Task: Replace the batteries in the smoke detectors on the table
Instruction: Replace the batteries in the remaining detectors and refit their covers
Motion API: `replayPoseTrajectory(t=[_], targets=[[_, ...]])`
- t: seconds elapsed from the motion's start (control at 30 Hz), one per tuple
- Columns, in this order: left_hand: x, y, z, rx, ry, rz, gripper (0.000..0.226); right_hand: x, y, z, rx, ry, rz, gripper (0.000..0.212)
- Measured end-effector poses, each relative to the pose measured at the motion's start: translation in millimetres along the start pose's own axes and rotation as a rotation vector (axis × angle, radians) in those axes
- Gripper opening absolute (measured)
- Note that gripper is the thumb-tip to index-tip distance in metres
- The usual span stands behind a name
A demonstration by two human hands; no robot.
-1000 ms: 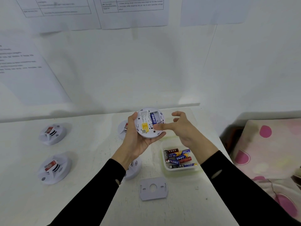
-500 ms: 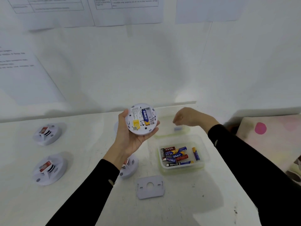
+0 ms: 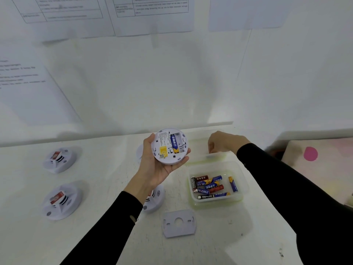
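Observation:
My left hand [image 3: 152, 169] grips a white smoke detector [image 3: 164, 137] above the table, back side up. Its battery bay holds one blue battery [image 3: 174, 142], and the slot beside it is bare. My right hand [image 3: 223, 141] hovers over a clear far tub [image 3: 198, 146] with its fingers curled downward. A small grey-blue thing [image 3: 210, 155] lies in that tub right at the fingertips, and I cannot tell whether they hold it. A nearer clear tub [image 3: 238, 199] holds several loose batteries [image 3: 208, 186].
Two smoke detectors [image 3: 59, 159] [image 3: 60, 200] sit on the left of the white table. A third detector [image 3: 155, 199] lies under my left wrist. A grey mounting plate [image 3: 178, 223] lies in front. A pink dotted cloth [image 3: 315, 155] is off the right edge.
My right hand left the held detector and moved right and back to the far tub. One slot of the battery bay now shows bare. My left hand kept the detector raised.

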State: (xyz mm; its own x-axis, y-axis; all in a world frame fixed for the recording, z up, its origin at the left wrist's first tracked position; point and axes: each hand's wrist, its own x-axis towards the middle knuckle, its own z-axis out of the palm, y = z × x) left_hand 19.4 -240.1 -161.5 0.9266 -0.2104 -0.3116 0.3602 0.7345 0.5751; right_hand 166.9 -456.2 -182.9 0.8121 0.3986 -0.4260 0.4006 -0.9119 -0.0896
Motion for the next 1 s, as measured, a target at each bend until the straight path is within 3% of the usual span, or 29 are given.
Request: replayPoseTrajectory(t=[0.27, 0.43, 0.57, 0.7, 0.9, 1.0], targets=[[1, -2, -1, -0.019, 0.014, 0.010, 0.063, -3, 3, 10, 0.133, 0.102, -0.019, 0.036], [1, -2, -1, -0.022, 0.017, 0.013, 0.062, -5, 0, 10, 0.078, 0.082, -0.072, 0.027], [1, -2, -4, -0.030, 0.020, 0.009, 0.062, -13, -1, 6, 0.412, 0.232, -0.094, 0.016], [3, -3, -7, -0.033, 0.030, 0.005, 0.060, -37, -28, -7, 0.788, 0.485, -0.207, 0.027], [6, -4, -9, -0.013, 0.042, 0.008, 0.062, -78, -63, -14, 1.065, 0.605, -0.326, 0.022], [7, -5, -10, 0.026, 0.046, 0.018, 0.063, -86, -71, -14, 1.025, 0.623, -0.337, 0.025]])
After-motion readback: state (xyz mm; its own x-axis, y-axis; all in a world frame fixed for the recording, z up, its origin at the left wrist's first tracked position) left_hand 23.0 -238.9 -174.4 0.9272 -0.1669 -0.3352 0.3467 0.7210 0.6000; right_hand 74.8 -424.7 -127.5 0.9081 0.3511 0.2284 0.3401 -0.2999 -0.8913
